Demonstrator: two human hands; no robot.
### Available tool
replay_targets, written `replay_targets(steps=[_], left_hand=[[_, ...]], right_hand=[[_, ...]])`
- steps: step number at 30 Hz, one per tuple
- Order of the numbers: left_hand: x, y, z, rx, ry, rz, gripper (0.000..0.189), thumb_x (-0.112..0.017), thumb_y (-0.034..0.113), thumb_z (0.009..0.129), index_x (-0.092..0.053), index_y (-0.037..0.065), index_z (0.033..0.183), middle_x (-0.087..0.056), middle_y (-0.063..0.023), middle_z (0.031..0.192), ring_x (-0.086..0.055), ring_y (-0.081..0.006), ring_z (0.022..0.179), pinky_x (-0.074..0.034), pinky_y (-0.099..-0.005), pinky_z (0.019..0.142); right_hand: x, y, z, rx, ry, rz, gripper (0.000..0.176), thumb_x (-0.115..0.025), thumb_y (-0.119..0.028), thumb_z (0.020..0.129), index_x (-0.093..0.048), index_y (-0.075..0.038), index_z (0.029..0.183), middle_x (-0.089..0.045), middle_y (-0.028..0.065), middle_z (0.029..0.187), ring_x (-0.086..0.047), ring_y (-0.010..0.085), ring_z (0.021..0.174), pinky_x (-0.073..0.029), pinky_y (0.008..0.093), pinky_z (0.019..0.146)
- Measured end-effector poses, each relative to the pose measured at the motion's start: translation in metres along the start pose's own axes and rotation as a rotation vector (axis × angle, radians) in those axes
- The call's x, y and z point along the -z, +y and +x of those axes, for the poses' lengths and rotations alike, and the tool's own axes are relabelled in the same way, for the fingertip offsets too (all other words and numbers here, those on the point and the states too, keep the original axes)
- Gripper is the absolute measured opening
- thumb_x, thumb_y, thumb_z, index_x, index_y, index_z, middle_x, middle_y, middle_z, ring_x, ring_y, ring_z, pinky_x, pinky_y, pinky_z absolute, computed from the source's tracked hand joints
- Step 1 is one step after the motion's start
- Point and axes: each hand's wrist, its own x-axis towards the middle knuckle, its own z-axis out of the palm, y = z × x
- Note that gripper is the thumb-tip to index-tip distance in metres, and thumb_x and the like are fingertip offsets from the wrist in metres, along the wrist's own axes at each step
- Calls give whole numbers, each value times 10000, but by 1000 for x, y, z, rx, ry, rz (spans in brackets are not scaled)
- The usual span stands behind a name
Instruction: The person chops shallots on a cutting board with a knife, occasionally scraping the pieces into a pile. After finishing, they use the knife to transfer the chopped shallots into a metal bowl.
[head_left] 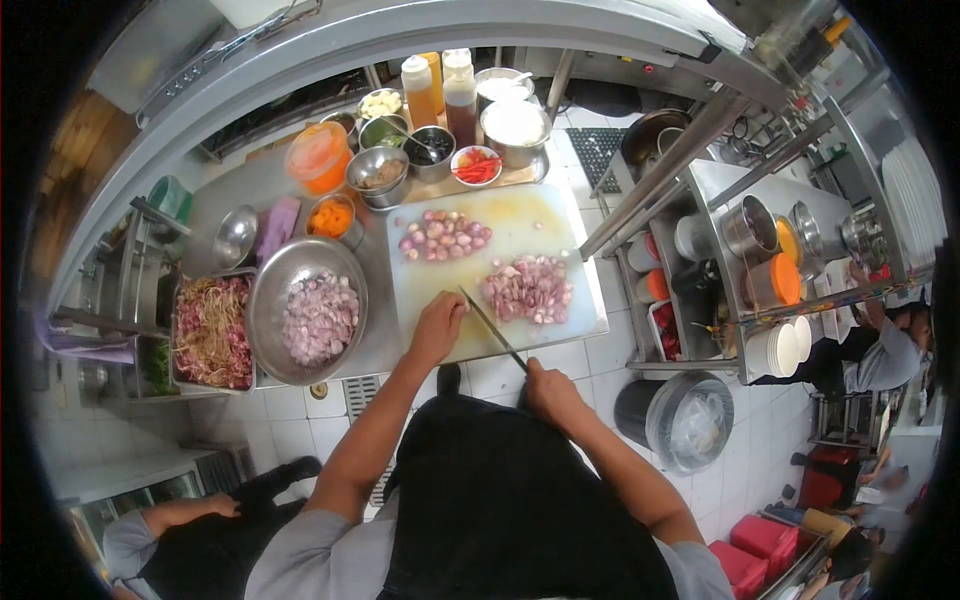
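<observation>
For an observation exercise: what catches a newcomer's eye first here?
A white cutting board lies centre, bearing whole shallots and, right of them, cut shallots. The right hand holds a knife beside the left hand. A steel bowl of slices stands left of the board.

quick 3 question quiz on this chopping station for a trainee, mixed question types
1. True or false: the right hand holds the knife.
2. Where is the left hand? A) on the cutting board B) in the metal bowl C) on a sauce bottle
3. Fill in: the whole peeled shallots lie ___ from the person than the cut pile.

Key: 1 true; 2 A; 3 farther
</observation>
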Motion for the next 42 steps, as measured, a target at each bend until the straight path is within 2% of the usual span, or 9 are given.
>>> replay_targets(steps=[2, 4, 7, 11, 13, 19, 22, 26, 42], left_hand=[[1, 2, 1, 37, -73, 29, 137, -533, 117, 989, -598, -1, 1015, -610, -191, 957, -611, -401, 893, -488, -451, 808], [1, 3, 1, 30, -95, 46, 146, -528, 128, 994, -595, 0, 1018, -603, -191, 967, -607, -405, 902, -487, -454, 818], [-1, 2, 3, 14, -119, 56, 159, -519, 143, 1003, -591, 4, 1025, -596, -193, 984, -601, -411, 912, -486, -460, 831], [2, 1, 3, -14, -149, 74, 163, -514, 148, 1004, -591, 9, 1040, -589, -197, 989, -599, -418, 923, -488, -469, 823], [2, 2, 3, -15, -136, 57, 153, -516, 139, 998, -589, 9, 1035, -586, -198, 984, -599, -418, 921, -488, -474, 816], [0, 4, 2, -40, -106, 55, 110, -519, 99, 977, -575, 10, 1012, -578, -196, 980, -603, -422, 902, -490, -484, 792], [1, 6, 3, -7, -120, 51, 94, -516, 81, 974, -571, 14, 1010, -576, -191, 980, -605, -424, 898, -492, -485, 784], [0, 6, 3, -19, -128, 69, 96, -511, 61, 970, -570, 21, 1035, -575, -183, 981, -609, -418, 908, -498, -481, 785], [-7, 1, -2, -28, -69, 67, 107, -520, 90, 984, -563, 24, 1056, -549, -180, 990, -596, -421, 875, -491, -491, 766]], right_hand=[[1, 1, -1, 8, 1, -5, 234, -575, -178, 962, -476, -1, 1080, -660, 306, 798, -646, 514, 786, -498, 611, 725], [11, -4, -6, 43, 13, -22, 216, -482, -148, 953, -473, 16, 1093, -639, 331, 746, -630, 532, 730, -489, 624, 674], [17, -7, -7, -6, -18, -14, 228, -553, -178, 969, -481, 14, 1069, -655, 320, 793, -648, 519, 788, -499, 614, 731], [6, -1, 0, 13, -9, -29, 211, -538, -166, 970, -482, 17, 1056, -654, 315, 780, -646, 521, 778, -499, 616, 726], [8, -1, -1, 36, 2, -16, 229, -498, -140, 940, -465, 18, 1101, -637, 328, 740, -627, 534, 726, -489, 618, 667], [21, -3, -22, 62, 25, -33, 244, -516, -121, 922, -462, 16, 1117, -636, 319, 727, -627, 523, 703, -488, 616, 650], [21, -2, -24, 12, -15, -50, 145, -485, -103, 943, -482, 5, 1039, -661, 299, 785, -646, 520, 770, -501, 611, 704], [-5, 13, -6, 51, 36, -19, 222, -537, -107, 902, -464, 15, 1072, -640, 320, 737, -639, 519, 725, -490, 614, 654], [23, -11, -14, 20, -22, -32, 206, -486, -110, 931, -471, 32, 1079, -643, 335, 756, -643, 529, 755, -500, 609, 693]])
